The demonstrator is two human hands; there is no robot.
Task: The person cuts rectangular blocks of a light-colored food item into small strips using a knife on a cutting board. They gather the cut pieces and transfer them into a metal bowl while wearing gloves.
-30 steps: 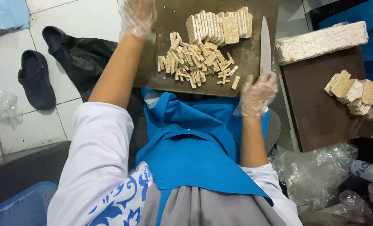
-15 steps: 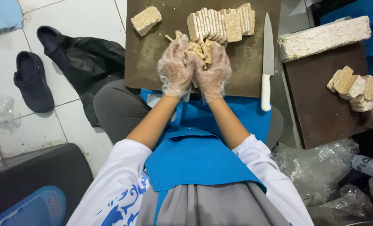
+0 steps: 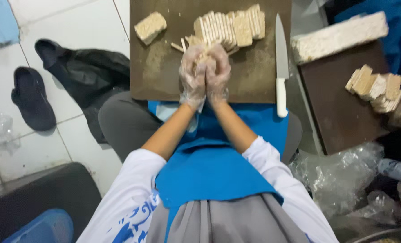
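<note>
Looking down: blue apron (image 3: 218, 166) over the lap nearest the camera, white sleeves, forearms converging forward to the near edge of the brown cutting board (image 3: 160, 85).

Left hand (image 3: 192, 76) and right hand (image 3: 218, 74), both in thin clear plastic gloves, are pressed together palm to palm, clamping a bundle of cut tempeh sticks (image 3: 203, 57) between them. Only the stick tips show, at the fingertips. How many are inside the clamp I can't tell.

Key geometry: the bundle sits dead centre between the palms, long axis running away from the body along the fingers. Neither hand is nearer; the squeeze is symmetric. The far ends of the sticks almost touch the next item.

Just beyond the fingertips: a row of sliced tempeh (image 3: 229, 28), slices standing on edge, packed side by side across the board's far part. A couple of loose sticks (image 3: 179, 45) lie just left of the hands.

Far left on the board: one uncut tempeh chunk (image 3: 150, 27), well apart from the row.

Right of the hands: a knife (image 3: 280, 67), white handle toward the body, blade pointing away, lying flat along the board's right edge, untouched.

Further right: a second, darker board (image 3: 335, 108) with a long whole tempeh block (image 3: 340, 36) at its far end and a small pile of cut pieces (image 3: 376, 87) on its right.

Left floor: white tiles, a dark slipper (image 3: 31, 99), a black bag (image 3: 88, 67).
</note>
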